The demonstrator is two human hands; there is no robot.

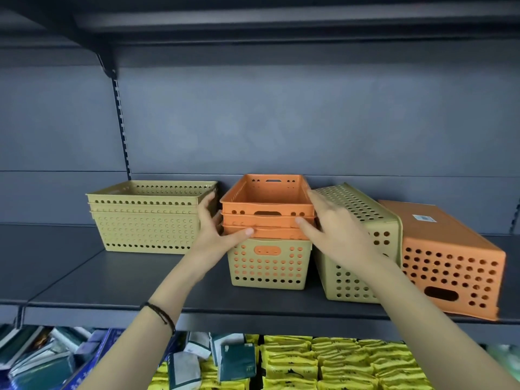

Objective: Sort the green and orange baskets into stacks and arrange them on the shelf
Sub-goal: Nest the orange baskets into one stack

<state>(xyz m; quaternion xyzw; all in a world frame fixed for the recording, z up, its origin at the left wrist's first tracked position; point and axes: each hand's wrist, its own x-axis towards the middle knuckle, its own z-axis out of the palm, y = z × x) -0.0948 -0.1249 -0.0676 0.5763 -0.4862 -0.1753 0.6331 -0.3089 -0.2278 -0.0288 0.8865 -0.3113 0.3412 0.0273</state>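
Observation:
Three nested orange baskets [267, 205] sit inside a pale green basket [268, 266] at the middle of the dark shelf [112, 280]. My left hand [216, 229] grips the left side of the orange stack, thumb on the lowest rim. On the right side, my right hand [332, 223] holds the same stack with the thumb on the front rims. A stack of three green baskets [146, 220] stands upright to the left. Right of the middle, one green basket [363, 220] lies upside down, and an orange basket [450, 254] lies upside down beside it.
The shelf's back panel and an upper shelf [281, 23] close in the space above. The overturned orange basket overhangs the shelf's front edge at the right. Below the shelf lie yellow packets [337, 364] and dark green packets [236, 361].

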